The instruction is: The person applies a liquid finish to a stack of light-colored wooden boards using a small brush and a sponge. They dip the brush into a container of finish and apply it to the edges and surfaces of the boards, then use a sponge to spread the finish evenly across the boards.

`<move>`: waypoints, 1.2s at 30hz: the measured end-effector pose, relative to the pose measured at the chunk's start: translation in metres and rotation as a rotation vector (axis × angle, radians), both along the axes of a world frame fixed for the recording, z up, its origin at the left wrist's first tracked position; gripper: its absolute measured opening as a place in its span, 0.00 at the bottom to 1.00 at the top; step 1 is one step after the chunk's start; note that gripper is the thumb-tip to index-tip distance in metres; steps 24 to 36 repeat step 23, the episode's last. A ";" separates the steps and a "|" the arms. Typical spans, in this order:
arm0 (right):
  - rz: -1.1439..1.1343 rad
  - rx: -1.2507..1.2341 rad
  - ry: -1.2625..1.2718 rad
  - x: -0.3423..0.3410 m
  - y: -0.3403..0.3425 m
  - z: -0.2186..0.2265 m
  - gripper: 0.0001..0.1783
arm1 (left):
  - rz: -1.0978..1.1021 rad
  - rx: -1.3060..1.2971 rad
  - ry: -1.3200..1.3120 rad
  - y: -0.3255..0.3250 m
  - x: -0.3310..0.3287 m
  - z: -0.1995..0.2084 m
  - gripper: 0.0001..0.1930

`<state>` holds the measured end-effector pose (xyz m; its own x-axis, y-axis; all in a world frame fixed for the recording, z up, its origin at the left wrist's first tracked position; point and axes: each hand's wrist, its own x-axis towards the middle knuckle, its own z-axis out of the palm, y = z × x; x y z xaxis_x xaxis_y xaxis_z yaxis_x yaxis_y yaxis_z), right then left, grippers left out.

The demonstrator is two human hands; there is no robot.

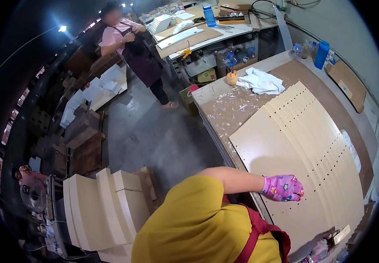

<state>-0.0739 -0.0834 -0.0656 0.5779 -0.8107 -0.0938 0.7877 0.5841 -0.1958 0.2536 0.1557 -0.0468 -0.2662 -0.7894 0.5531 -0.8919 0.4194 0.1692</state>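
Several pale beige boards with rows of small dark holes lie fanned out and overlapping on the workbench. My left hand, in a purple flowered glove, rests on the nearest board with its fingers curled; whether anything is under them is hidden. At the lower right edge my right hand, in a similar glove, is partly cut off and dim. Its fingers close around a small pale flat piece, held at the boards' near end.
A white cloth and an orange cup sit on the workbench. A blue bottle stands by the wall. Stacked panels rise at the lower left. Another person in a dark apron stands near the far bench.
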 end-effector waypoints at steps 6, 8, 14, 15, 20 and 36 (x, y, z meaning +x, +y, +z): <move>0.008 -0.154 0.070 -0.014 0.002 -0.022 0.29 | -0.012 -0.042 0.034 -0.002 -0.002 -0.011 0.08; 0.003 -0.230 0.097 -0.024 0.006 -0.032 0.30 | -0.010 -0.015 0.060 -0.001 -0.002 -0.014 0.08; 0.023 -0.668 0.055 -0.066 0.024 -0.109 0.33 | -0.080 0.187 -0.089 -0.001 0.003 0.008 0.13; -0.026 -0.707 0.044 -0.064 0.023 -0.119 0.32 | 0.011 0.135 -0.322 -0.006 0.008 -0.004 0.14; -0.291 -0.037 0.104 -0.008 0.070 -0.052 0.31 | 0.077 0.110 -0.177 -0.016 0.009 -0.012 0.07; -0.109 -0.248 -0.191 -0.031 0.059 -0.086 0.35 | -0.090 0.111 -0.085 -0.023 -0.003 -0.011 0.08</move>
